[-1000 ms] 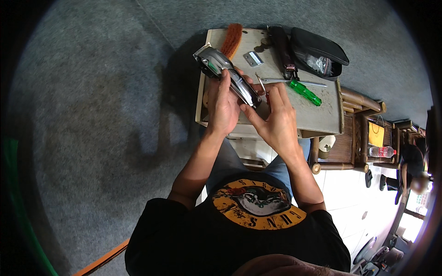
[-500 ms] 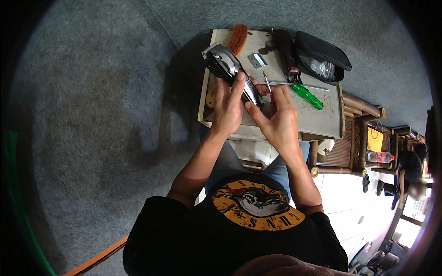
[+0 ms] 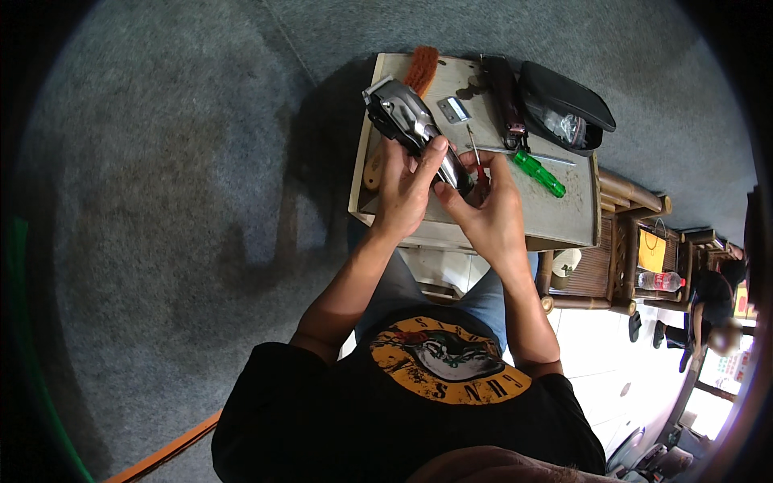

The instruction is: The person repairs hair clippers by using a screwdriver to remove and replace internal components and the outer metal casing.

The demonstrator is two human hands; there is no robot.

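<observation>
My left hand [image 3: 403, 197] is closed around a silver and black hair clipper [image 3: 412, 114], its blade end pointing up and to the left. At the clipper's lower end, my right hand [image 3: 497, 216] has its thumb near the casing. Between the fingers of that same hand is a small screwdriver [image 3: 482, 173] with a red handle, its thin shaft pointing up and away from the clipper. Just beyond the hands a loose clipper blade [image 3: 454, 110] lies on the small table [image 3: 564, 219]. My fingers hide part of the clipper's lower body.
A brown-bristled brush [image 3: 421, 71], a dark maroon clipper [image 3: 505, 97], an opened black zip case [image 3: 570, 101] and a green-handled screwdriver [image 3: 539, 174] lie on the table. Bamboo furniture [image 3: 592, 270] stands at the right, holding a plastic bottle [image 3: 660, 281]. Farther right is another person [image 3: 708, 302].
The clipper and both hands have shifted slightly right in the picture. The clipper's lower end sits closer to my right palm, and more of the screwdriver's red handle shows.
</observation>
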